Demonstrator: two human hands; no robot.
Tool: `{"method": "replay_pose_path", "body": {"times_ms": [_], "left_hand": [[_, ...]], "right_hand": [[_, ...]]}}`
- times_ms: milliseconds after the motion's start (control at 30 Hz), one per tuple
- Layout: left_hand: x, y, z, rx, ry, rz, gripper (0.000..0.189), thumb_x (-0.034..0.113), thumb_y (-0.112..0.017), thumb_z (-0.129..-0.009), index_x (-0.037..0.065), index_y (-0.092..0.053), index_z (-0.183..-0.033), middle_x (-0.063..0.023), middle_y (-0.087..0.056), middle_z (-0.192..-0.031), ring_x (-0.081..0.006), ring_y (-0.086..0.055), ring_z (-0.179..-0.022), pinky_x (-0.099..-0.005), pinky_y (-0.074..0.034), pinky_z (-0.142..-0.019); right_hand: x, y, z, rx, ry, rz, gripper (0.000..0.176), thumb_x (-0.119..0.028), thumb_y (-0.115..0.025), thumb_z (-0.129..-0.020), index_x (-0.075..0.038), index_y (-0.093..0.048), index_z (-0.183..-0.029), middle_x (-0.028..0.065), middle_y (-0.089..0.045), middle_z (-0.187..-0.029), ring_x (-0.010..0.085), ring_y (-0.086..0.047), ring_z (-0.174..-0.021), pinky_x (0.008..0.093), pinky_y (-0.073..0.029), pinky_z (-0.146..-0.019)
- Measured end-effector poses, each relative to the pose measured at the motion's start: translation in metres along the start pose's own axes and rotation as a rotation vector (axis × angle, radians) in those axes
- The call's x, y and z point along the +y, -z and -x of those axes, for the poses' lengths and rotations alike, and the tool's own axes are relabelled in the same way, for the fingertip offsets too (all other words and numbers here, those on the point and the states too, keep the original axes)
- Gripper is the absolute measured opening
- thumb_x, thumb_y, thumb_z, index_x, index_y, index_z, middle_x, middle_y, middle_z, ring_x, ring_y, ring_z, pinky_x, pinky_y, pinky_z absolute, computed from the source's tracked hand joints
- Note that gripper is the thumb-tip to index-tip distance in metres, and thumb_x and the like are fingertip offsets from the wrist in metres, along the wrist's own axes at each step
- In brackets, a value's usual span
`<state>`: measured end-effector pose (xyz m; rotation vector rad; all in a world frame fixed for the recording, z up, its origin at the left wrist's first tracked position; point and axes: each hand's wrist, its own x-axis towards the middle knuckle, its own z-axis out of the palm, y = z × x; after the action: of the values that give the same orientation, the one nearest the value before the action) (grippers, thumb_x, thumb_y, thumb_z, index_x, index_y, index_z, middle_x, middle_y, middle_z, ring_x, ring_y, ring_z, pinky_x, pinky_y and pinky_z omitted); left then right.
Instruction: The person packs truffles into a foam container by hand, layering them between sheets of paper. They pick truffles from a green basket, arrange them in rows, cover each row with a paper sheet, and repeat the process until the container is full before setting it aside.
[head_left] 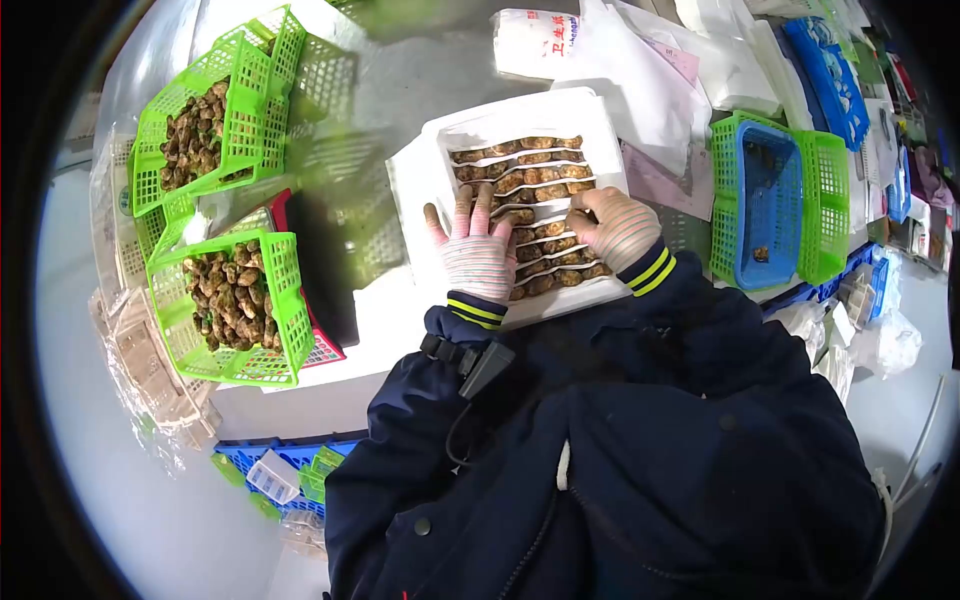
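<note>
A white foam box (436, 150) holds several rows of brown, knobbly pieces (545, 176), with white strips between the rows. My left hand (474, 252), in a striped fingertip-less glove, lies over the left side of the box with its fingers spread. On the right side, my right hand (618, 228) wears a similar glove and reaches in from the box's edge, its thumb and fingers bent together at the rows. Whatever may be between those fingertips is too small to make out.
Two green baskets (300, 300) of brown pieces stand at the left, near a red-edged tray (325, 345). A blue basket (768, 270) sits in a green one (826, 205) at the right. White paper packets (535, 45) lie behind the box.
</note>
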<state>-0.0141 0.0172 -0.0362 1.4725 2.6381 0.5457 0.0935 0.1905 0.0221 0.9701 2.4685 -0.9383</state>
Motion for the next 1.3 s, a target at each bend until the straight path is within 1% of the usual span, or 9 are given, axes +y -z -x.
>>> {"method": "replay_pose_path", "body": {"times_ms": [33, 267, 333, 433, 600, 733, 1067, 1267, 1300], "left_hand": [[-0.001, -0.001, 0.001, 0.006, -0.004, -0.002, 0.023, 0.022, -0.069, -0.072, 0.016, -0.066, -0.094, -0.0058, -0.047, -0.136, -0.0302, -0.037, -0.13, -0.0647, -0.016, -0.107], [-0.003, -0.002, 0.004, -0.03, -0.026, -0.011, 0.022, 0.021, -0.068, -0.074, 0.014, -0.065, -0.094, -0.007, -0.047, -0.136, -0.0301, -0.038, -0.13, -0.0656, -0.017, -0.107], [-0.001, -0.004, 0.003, -0.005, -0.006, -0.008, 0.023, 0.02, -0.067, -0.074, 0.014, -0.065, -0.096, -0.0076, -0.047, -0.136, -0.0302, -0.038, -0.13, -0.0654, -0.017, -0.107], [-0.001, -0.003, 0.003, -0.028, -0.008, -0.013, 0.027, 0.02, -0.067, -0.074, 0.014, -0.064, -0.1, -0.0078, -0.047, -0.136, -0.0306, -0.038, -0.13, -0.0653, -0.017, -0.107], [0.005, -0.005, 0.002, -0.011, -0.065, -0.027, 0.034, 0.021, -0.067, -0.072, 0.019, -0.064, -0.105, -0.0078, -0.047, -0.136, -0.0299, -0.038, -0.13, -0.0665, -0.016, -0.106], [0.018, -0.007, -0.002, -0.087, -0.104, -0.043, 0.039, 0.022, -0.067, -0.07, 0.024, -0.063, -0.109, -0.0072, -0.047, -0.137, -0.0287, -0.038, -0.13, -0.068, -0.013, -0.107], [0.018, -0.01, -0.002, -0.171, -0.168, -0.065, 0.048, 0.025, -0.064, -0.073, 0.019, -0.058, -0.12, -0.0079, -0.046, -0.137, -0.0302, -0.035, -0.132, -0.0687, -0.014, -0.106], [0.017, -0.017, 0.002, -0.196, -0.175, -0.146, 0.048, 0.026, -0.061, -0.076, 0.016, -0.057, -0.123, -0.0071, -0.047, -0.136, -0.0293, -0.034, -0.133, -0.0667, -0.011, -0.108], [0.019, -0.013, 0.001, -0.318, -0.153, -0.142, 0.047, 0.026, -0.051, -0.083, 0.014, -0.052, -0.128, -0.0075, -0.043, -0.141, -0.0269, -0.029, -0.137, -0.0652, -0.006, -0.111]], "right_hand": [[0.007, -0.011, 0.001, 0.103, 0.073, 0.117, 0.03, -0.034, -0.061, -0.082, -0.009, -0.064, -0.097, 0.0165, -0.064, -0.094, 0.033, -0.063, -0.087, 0.0429, -0.05, -0.075], [0.006, -0.018, -0.005, 0.05, 0.073, 0.149, 0.034, -0.037, -0.063, -0.082, -0.007, -0.062, -0.098, 0.0165, -0.062, -0.098, 0.0345, -0.063, -0.089, 0.0442, -0.049, -0.076], [0.009, -0.005, -0.003, -0.103, -0.022, 0.107, 0.03, -0.033, -0.061, -0.083, -0.009, -0.062, -0.099, 0.0172, -0.061, -0.1, 0.0344, -0.062, -0.089, 0.0442, -0.049, -0.075], [0.024, -0.011, 0.0, 0.092, 0.175, 0.163, 0.021, -0.025, -0.057, -0.087, -0.013, -0.063, -0.103, 0.016, -0.059, -0.096, 0.0344, -0.062, -0.086, 0.044, -0.049, -0.073], [0.009, -0.025, -0.015, 0.075, 0.376, 0.188, 0.021, -0.023, -0.06, -0.084, -0.012, -0.059, -0.102, 0.0154, -0.057, -0.095, 0.0342, -0.061, -0.082, 0.0447, -0.049, -0.072], [0.003, -0.033, -0.019, 0.01, 0.289, 0.333, 0.023, -0.023, -0.061, -0.082, -0.011, -0.06, -0.102, 0.015, -0.058, -0.094, 0.0332, -0.062, -0.081, 0.0451, -0.05, -0.07], [0.033, 0.001, -0.003, 0.298, 0.136, 0.182, 0.018, -0.026, -0.056, -0.087, -0.014, -0.064, -0.097, 0.013, -0.06, -0.094, 0.0331, -0.063, -0.081, 0.044, -0.049, -0.071], [0.036, 0.005, -0.006, 0.281, 0.12, 0.165, 0.018, -0.026, -0.056, -0.087, -0.016, -0.064, -0.099, 0.0126, -0.06, -0.096, 0.0324, -0.063, -0.082, 0.0432, -0.05, -0.071], [0.033, 0.006, -0.007, 0.257, 0.107, 0.175, 0.018, -0.026, -0.056, -0.087, -0.016, -0.064, -0.1, 0.0123, -0.06, -0.097, 0.0323, -0.063, -0.082, 0.0429, -0.05, -0.072]]}}
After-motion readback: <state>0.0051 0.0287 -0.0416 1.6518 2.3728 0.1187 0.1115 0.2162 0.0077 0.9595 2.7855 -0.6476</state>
